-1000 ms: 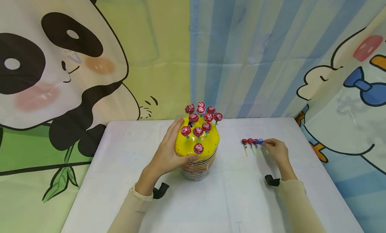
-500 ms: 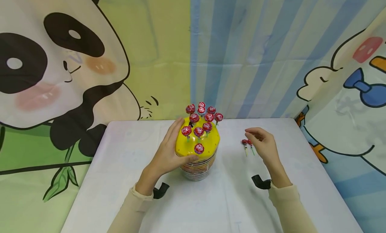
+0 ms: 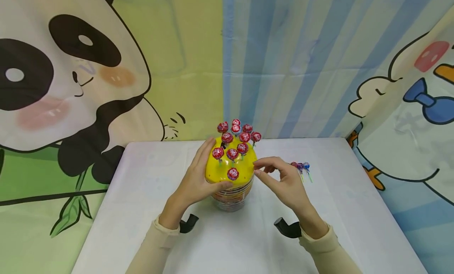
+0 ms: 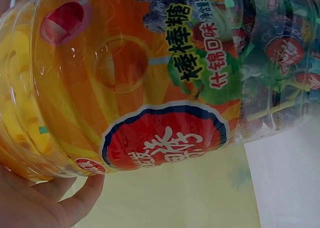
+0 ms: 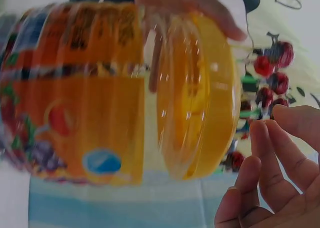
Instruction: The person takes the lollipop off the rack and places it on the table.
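Observation:
A clear plastic lollipop jar [image 3: 231, 199] stands upright on the table, with several red-wrapped lollipops [image 3: 232, 154] sticking up from its yellow lid [image 3: 216, 170]. My left hand [image 3: 193, 177] holds the jar at the lid, thumb across the front and fingers around the far left side. At the lid's right edge hover the fingertips of my right hand [image 3: 283, 183], thumb and index finger nearly together; nothing shows between them. In the right wrist view this right hand [image 5: 285, 173] is close beside the lid and the upright lollipops [image 5: 280, 83]. Wrapped candies fill the jar's bottom in the left wrist view.
On the white table [image 3: 227, 246], right of the jar, loose lollipops [image 3: 300, 166] lie in a row, partly hidden by my right hand. Behind the table hangs a printed cloth [image 3: 283, 69] with a panda and stripes. A black wrist mount [image 3: 287, 228] juts from my right wrist.
My right hand has left the row of lollipops on the table and moved left to the lid's right edge. The left hand and the jar have stayed put.

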Motion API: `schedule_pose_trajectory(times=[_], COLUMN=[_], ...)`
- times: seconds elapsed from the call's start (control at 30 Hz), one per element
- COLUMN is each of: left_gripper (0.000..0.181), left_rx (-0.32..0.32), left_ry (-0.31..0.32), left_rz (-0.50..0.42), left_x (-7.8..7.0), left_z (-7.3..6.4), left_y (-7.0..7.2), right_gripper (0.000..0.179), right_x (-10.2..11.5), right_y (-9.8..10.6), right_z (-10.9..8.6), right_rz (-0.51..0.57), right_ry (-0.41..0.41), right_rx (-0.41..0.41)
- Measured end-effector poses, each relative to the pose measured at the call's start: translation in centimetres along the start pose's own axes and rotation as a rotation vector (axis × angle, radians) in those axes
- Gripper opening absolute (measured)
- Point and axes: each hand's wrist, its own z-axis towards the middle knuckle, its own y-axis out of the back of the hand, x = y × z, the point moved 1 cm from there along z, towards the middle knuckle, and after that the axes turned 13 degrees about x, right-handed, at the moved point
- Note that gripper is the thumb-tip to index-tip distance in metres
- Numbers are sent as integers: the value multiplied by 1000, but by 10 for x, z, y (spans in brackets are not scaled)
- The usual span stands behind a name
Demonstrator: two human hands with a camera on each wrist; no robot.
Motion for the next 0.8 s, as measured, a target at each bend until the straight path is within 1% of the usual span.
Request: schedule_pose_trajectory(times=[0.07, 0.13, 0.3, 0.53, 0.8], left_gripper=[115, 114, 113, 112, 113], left_rx=[-1, -4, -6, -7, -11], left_ry=[-6, -12, -20, -29, -34], left_rz=[-2, -2, 1, 2, 6], left_x=[0, 0, -1, -1, 0], left_z=[0, -1, 0, 0, 0], left_y=[0, 0, 1, 0, 0], right_gripper=[28, 27, 28, 29, 29], right_x=[6, 10, 17, 18, 18], right_y=[-8, -15, -27, -36, -42], right_z=[2, 4, 6, 7, 6], right_rz=[13, 16, 10, -8, -28], right_ry=[27, 36, 20, -2, 14], right_rx=[27, 54, 87, 78, 49])
